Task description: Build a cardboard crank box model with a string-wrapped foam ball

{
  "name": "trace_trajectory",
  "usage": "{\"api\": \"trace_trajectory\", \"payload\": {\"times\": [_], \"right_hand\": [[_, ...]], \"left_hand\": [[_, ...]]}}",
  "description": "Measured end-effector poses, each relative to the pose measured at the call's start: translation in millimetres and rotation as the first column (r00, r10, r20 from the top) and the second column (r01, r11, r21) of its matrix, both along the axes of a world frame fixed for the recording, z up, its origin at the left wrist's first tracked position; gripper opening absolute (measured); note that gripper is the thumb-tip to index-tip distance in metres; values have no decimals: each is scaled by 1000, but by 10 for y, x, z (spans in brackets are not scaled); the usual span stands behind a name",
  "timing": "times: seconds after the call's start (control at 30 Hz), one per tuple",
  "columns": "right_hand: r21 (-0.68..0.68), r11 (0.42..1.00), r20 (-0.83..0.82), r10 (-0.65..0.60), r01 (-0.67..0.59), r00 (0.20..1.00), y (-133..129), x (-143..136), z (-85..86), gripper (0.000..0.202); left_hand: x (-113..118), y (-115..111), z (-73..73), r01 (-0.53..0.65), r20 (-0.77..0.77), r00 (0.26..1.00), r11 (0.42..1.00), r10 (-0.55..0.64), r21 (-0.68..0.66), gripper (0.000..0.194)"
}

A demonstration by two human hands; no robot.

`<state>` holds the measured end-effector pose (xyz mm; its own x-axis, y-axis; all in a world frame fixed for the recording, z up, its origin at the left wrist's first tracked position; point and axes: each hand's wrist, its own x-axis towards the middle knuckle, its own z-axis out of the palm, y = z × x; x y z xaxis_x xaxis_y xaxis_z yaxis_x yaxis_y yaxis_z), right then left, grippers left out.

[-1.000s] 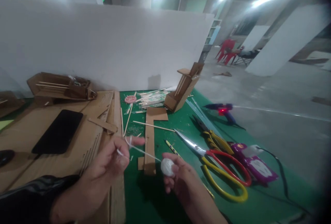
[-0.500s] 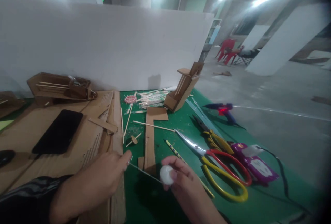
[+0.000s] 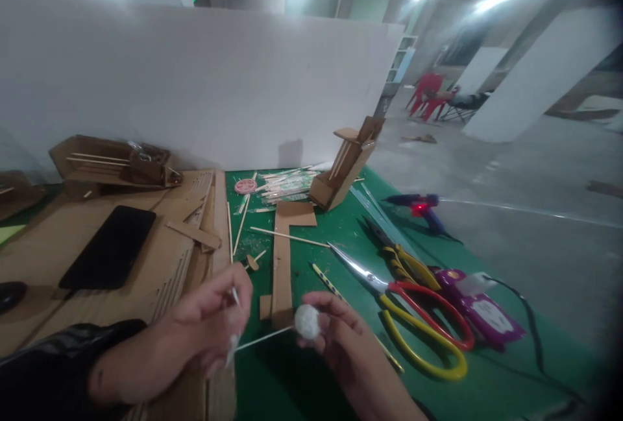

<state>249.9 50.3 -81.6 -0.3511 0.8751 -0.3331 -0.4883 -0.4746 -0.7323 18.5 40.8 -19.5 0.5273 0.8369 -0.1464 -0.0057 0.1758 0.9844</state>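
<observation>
My right hand [image 3: 341,336] pinches a small white ball of string [image 3: 307,322] between thumb and fingers. A white string [image 3: 265,338] runs taut from the ball to my left hand [image 3: 219,320], whose fingers are closed on its other end. A short white length of string also shows above the left fingers. Both hands are over the near edge of the green table [image 3: 287,382]. Beyond them lie an L-shaped cardboard strip [image 3: 282,265] and a cardboard disc on a stick [image 3: 252,263].
On the right lie large scissors [image 3: 370,278], pliers [image 3: 411,265], a pencil [image 3: 331,283], a purple packet [image 3: 481,311] and a glue gun [image 3: 418,207] with a red light. A cardboard structure [image 3: 341,168] stands behind. Left are stacked cardboard sheets [image 3: 170,213] and a black phone [image 3: 109,246].
My left hand has turned and lowered slightly, drawing the string's end downward. The ball in my right hand has shifted a little left and up.
</observation>
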Motion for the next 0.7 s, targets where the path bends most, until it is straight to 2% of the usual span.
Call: {"api": "trace_trajectory", "payload": {"times": [0.03, 0.07, 0.13, 0.2, 0.27, 0.37, 0.43, 0.5, 0.57, 0.63, 0.67, 0.7], "right_hand": [[-1, 1000, 3, 3, -3, 1000, -4, 0, -7, 27], [-1, 1000, 11, 5, -5, 1000, -8, -1, -11, 27], [-2, 1000, 29, 6, -6, 1000, -12, -3, -13, 28], [-6, 1000, 46, 12, -12, 999, -11, -6, -5, 30], [-5, 1000, 60, 18, -18, 998, -6, -9, 10, 33], [-14, 1000, 86, 24, -23, 996, -3, -7, 37, 40], [-31, 999, 99, 30, -27, 995, -5, 0, 46, 42], [-45, 999, 97, 29, -24, 995, -8, 8, 39, 41], [-32, 999, 73, 17, -15, 997, -10, 14, 15, 36], [-8, 1000, 40, -13, 13, 999, -9, 15, -14, 32], [-1, 1000, 24, -30, 30, 999, -7, 15, -27, 31], [1, 999, 10, -43, 43, 999, -6, 15, -37, 32]], "left_hand": [[-8, -12, 23, 86, -190, 979, 995, -75, 54, 21], [-20, -24, 29, 183, -398, 909, 976, -123, 118, 19], [-47, -39, -27, 337, -691, 716, 916, -100, 216, 17], [-70, -28, -145, 394, -792, 611, 868, -1, 303, 21], [-70, 14, -254, 402, -804, 581, 814, 128, 420, 25], [-21, 82, -282, 315, -702, 649, 736, 293, 599, 22], [16, 79, -229, 158, -578, 750, 763, 320, 627, 17], [34, 29, -171, -31, -389, 881, 853, 269, 521, 15], [35, -39, -128, -114, -118, 980, 941, 159, 318, 16], [30, -91, -87, -39, 101, 994, 994, 29, 100, 19], [30, -106, -63, 29, 134, 991, 999, -31, 17, 21], [32, -114, -38, 86, 98, 992, 996, -83, -29, 22]]}}
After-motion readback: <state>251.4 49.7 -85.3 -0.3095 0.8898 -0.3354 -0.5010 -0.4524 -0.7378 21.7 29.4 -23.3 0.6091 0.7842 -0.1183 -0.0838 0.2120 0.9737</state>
